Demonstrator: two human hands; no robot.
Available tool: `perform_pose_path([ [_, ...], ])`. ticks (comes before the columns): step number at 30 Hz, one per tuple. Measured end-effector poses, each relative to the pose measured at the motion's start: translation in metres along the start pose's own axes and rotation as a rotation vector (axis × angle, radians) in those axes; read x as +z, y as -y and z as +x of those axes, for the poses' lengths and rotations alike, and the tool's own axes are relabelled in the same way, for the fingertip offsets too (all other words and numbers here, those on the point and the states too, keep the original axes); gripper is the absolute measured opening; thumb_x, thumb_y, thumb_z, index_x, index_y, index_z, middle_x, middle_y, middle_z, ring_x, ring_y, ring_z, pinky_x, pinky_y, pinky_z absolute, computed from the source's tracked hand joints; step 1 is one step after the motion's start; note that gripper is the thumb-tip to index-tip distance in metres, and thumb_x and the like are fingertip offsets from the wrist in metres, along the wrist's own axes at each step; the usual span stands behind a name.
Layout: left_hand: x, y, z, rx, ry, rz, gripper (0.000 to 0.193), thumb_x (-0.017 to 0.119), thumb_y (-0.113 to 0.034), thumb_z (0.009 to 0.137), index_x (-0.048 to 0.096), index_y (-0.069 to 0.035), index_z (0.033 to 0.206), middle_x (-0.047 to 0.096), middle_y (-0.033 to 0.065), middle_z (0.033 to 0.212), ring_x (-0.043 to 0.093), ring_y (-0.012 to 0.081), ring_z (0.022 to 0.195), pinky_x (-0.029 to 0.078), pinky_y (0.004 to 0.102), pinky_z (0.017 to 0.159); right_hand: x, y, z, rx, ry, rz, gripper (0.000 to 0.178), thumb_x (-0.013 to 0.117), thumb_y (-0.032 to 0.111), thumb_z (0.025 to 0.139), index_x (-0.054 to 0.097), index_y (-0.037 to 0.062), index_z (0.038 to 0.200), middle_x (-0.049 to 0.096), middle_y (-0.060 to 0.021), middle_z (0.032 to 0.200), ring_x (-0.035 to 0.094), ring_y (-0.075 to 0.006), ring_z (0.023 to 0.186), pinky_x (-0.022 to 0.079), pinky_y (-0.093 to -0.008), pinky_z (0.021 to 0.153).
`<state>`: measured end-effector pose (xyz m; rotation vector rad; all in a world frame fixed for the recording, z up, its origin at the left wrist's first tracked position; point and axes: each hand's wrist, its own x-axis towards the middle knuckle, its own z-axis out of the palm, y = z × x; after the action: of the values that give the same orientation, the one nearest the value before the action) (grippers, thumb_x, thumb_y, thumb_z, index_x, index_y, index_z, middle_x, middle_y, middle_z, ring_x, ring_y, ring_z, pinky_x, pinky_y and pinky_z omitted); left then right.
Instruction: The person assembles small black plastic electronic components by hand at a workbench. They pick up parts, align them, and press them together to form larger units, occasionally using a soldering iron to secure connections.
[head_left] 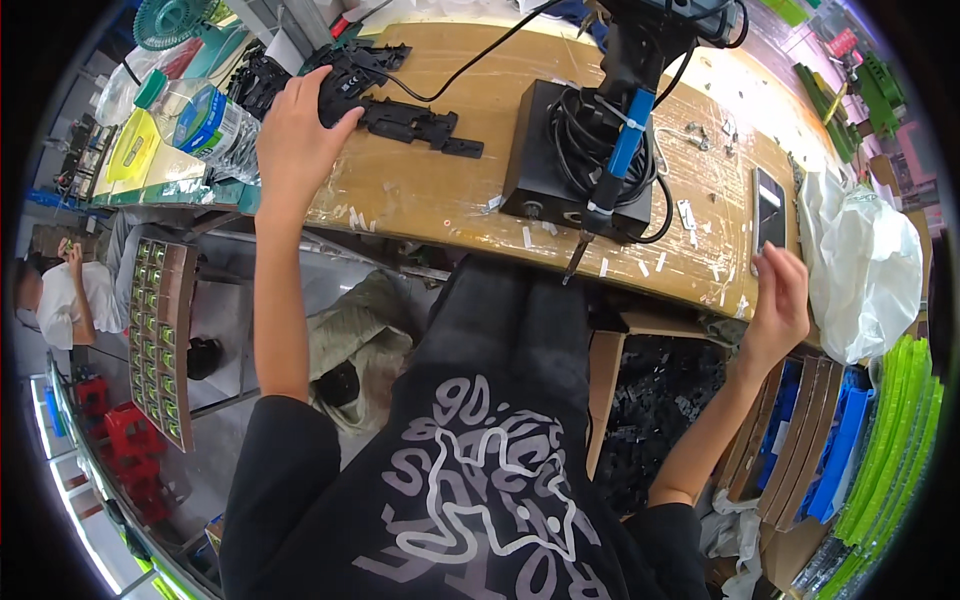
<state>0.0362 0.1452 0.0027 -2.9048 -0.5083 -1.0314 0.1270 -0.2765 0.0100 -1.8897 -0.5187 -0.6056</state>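
Note:
My left hand [298,140] is over a row of black plastic parts [405,122] at the left of the bench. Its thumb and fingers are spread apart, with black plastic showing between them; some fingertips are hidden. My right hand [778,305] is at the bench's front right edge, close to a phone [769,205]. Its fingers are curled together, and whatever they may hold is too small or hidden to make out. Between my hands, a blue and black electric screwdriver [628,138] hangs tip down in front of a black box [530,150] with coiled cable.
Small white scraps and metal bits lie on the brown bench top [450,205]. A plastic bottle [205,125] and a green fan [172,22] stand at left. A white plastic bag [865,260] hangs at right. Below is a carton of black pieces [665,410]. Another person [75,300] sits far left.

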Motion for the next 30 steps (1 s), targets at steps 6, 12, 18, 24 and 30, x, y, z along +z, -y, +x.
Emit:
perform_pose_path([
  [6, -0.017, -0.023, -0.028, -0.243, 0.153, -0.053, 0.050, 0.065, -0.035, 0.067, 0.049, -0.005, 0.104, 0.055, 0.0117, 0.100, 0.054, 0.0288, 0.088, 0.044, 0.0349, 0.071, 0.016, 0.024, -0.048, 0.179, -0.023, 0.049, 0.017, 0.051, -0.006, 0.079, 0.058, -0.0042, 0.094, 0.050, -0.0083, 0.089, 0.053, -0.0133, 0.078, 0.048, -0.0242, 0.071],
  [12, -0.028, -0.028, -0.044, -0.340, 0.370, -0.242, 0.045, 0.069, -0.027, 0.066, 0.052, -0.001, 0.100, 0.058, 0.0144, 0.089, 0.056, 0.0197, 0.079, 0.042, 0.0269, 0.070, 0.031, 0.024, -0.071, 0.285, -0.025, 0.109, 0.014, 0.046, -0.004, 0.083, 0.056, -0.0048, 0.093, 0.048, -0.0090, 0.090, 0.053, -0.0140, 0.077, 0.047, -0.0253, 0.071],
  [18, -0.051, -0.039, -0.049, -0.279, 0.360, -0.465, 0.047, 0.067, -0.014, 0.069, 0.048, -0.002, 0.110, 0.054, 0.0094, 0.101, 0.052, 0.0152, 0.089, 0.040, 0.0267, 0.078, 0.042, 0.019, -0.079, 0.351, -0.080, 0.288, 0.013, 0.043, -0.001, 0.085, 0.051, -0.0038, 0.095, 0.049, -0.0100, 0.088, 0.053, -0.0148, 0.073, 0.047, -0.0271, 0.070],
  [24, -0.048, -0.090, -0.085, -0.551, 0.515, -1.348, 0.044, 0.062, -0.005, 0.074, 0.043, -0.002, 0.113, 0.051, 0.0080, 0.103, 0.049, 0.0136, 0.096, 0.040, 0.0230, 0.077, 0.055, 0.025, -0.080, 0.435, -0.002, 0.351, 0.014, 0.040, 0.000, 0.086, 0.041, -0.0006, 0.100, 0.053, -0.0129, 0.083, 0.054, -0.0175, 0.070, 0.047, -0.0299, 0.068],
  [30, -0.045, -0.136, -0.109, -0.573, 0.778, -1.629, 0.039, 0.061, 0.001, 0.072, 0.043, -0.002, 0.106, 0.054, 0.0055, 0.090, 0.053, 0.0087, 0.084, 0.042, 0.0207, 0.072, 0.062, 0.040, -0.083, 0.495, 0.020, 0.516, 0.014, 0.042, 0.003, 0.086, 0.038, 0.0001, 0.099, 0.057, -0.0236, 0.090, 0.059, -0.0251, 0.072, 0.048, -0.0330, 0.070],
])
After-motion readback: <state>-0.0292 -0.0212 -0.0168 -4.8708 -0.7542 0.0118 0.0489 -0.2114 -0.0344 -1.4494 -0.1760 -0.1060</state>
